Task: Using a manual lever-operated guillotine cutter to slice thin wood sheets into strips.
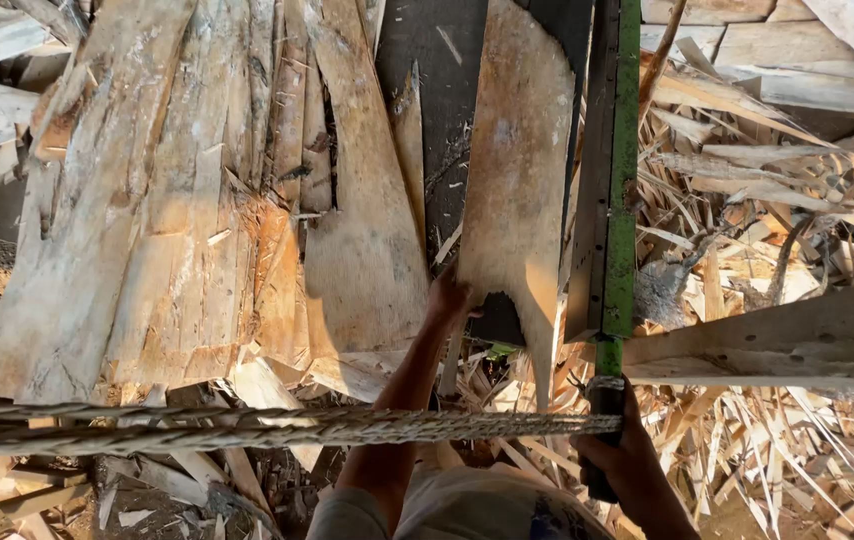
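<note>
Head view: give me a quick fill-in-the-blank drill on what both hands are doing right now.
1. The left hand touches the lower edge of a thin ____ sheet.
2. The right hand grips the handle of a long ____ blade.
3. A twisted ____ stretches across the lower frame to the handle.

Missing words: wood; green; rope

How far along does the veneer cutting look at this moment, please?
Done: many veneer sheets lie in a stack on the left, and offcut strips litter the right. In hand: the left hand holds a ragged veneer sheet beside the green blade arm, while the right hand grips its handle. Left: that sheet's torn lower edge looks untrimmed.
</note>
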